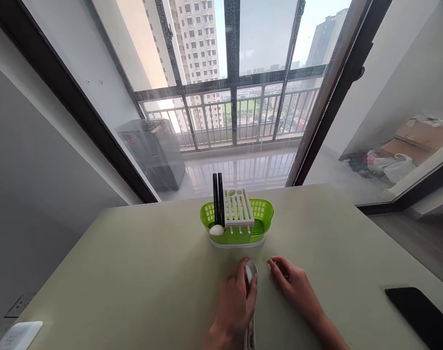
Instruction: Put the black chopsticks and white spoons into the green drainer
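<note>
My left hand (pixel 238 296) is closed round the bowl end of a pale spoon (pixel 251 267), fingers and thumb on its two sides. The spoon's patterned handle runs down toward the table's near edge, partly covered by the hand. To the right, my right hand (pixel 292 282) is near the table top with thumb and forefinger pinched; anything between those fingertips is too small to make out. Just beyond both hands stands a green utensil basket (pixel 239 238) with a white slotted rack (pixel 239 209). Black chopsticks (pixel 219 199) stand upright in its left part, and a white spoon (pixel 217 230) shows at its front left.
A black phone-like slab (pixel 421 311) lies at the right on the pale green table (pixel 151 272). A white object (pixel 19 335) sits at the lower left corner. Past the far table edge are a glass sliding door frame (pixel 327 116) and a balcony.
</note>
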Demonstrator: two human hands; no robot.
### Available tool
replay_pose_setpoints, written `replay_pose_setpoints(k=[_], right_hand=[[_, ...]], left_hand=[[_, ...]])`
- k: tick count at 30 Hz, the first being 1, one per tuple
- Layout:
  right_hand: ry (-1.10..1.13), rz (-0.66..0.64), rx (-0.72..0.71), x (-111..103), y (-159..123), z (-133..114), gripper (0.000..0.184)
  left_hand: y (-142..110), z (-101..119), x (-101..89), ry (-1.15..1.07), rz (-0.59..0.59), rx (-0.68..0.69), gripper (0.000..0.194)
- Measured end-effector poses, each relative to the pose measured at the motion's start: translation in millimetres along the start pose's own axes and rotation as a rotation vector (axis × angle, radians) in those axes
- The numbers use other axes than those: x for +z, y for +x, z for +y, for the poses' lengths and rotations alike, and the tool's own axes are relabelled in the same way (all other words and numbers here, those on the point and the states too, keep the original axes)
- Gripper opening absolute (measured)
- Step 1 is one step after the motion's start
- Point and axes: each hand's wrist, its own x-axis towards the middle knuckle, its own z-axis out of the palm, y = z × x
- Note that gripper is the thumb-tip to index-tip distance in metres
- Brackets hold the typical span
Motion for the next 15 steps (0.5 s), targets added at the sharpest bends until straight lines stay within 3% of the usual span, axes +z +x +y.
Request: replay_pose_setpoints(k=[4,10,13,15], right_hand=[[-0.025,0.006,-0.003,-1,0,0,0.043],[-0.036,0.0,0.01,-1,-1,2,0.043],[-0.035,-0.013,0.011,-1,-2,2,0.042],[-0.03,-0.021,0.016,-1,-2,2,0.043]], left_hand=[[-9,0,-17.8,-0.295,0.089,-0.047,0.051],[-38,-29,-32.9,-0.783,0.14,-0.373,0.063],[-60,-52,-31.8,-0.815,0.25,-0.51,0.062],[-74,-64,-34.5,-0.658,0.354,-0.489,0.06]])
